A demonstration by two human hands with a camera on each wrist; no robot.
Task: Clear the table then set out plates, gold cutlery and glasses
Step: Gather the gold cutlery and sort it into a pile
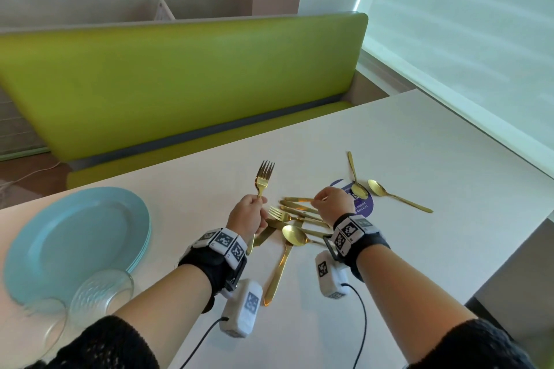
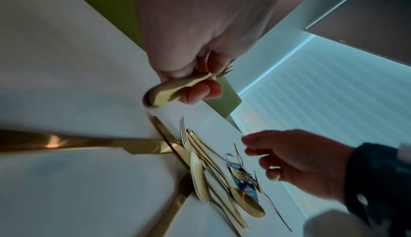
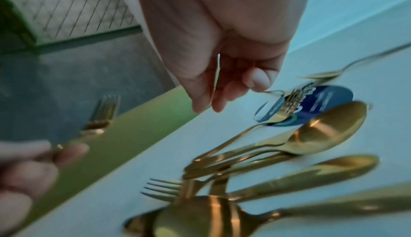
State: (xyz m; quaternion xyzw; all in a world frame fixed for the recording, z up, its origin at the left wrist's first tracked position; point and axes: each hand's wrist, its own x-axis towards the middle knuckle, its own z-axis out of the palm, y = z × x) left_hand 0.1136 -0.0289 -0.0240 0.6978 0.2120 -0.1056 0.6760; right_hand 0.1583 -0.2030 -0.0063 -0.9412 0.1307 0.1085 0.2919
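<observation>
My left hand [image 1: 260,201] grips a gold fork [image 1: 264,178] by its handle, tines pointing up and away, just above the white table [image 1: 419,135]. The left wrist view shows the fork's handle end [image 2: 169,91] sticking out below the curled fingers [image 2: 200,91]. My right hand [image 1: 317,202] pinches a thin gold knife [image 1: 296,199] over the pile of gold cutlery [image 1: 296,226]; the knife [image 3: 218,71] shows edge-on between thumb and fingers. Two gold spoons [image 1: 358,189] [image 1: 398,196] lie apart to the right. A stack of light blue plates [image 1: 78,243] sits at the left.
Two clear glasses [image 1: 102,290] [image 1: 45,320] stand by the plates at the near left edge. A purple round sticker [image 1: 364,205] is on the table under one spoon. A green bench [image 1: 180,78] runs along the far side, and a blind-covered window [image 1: 464,24] is on the right.
</observation>
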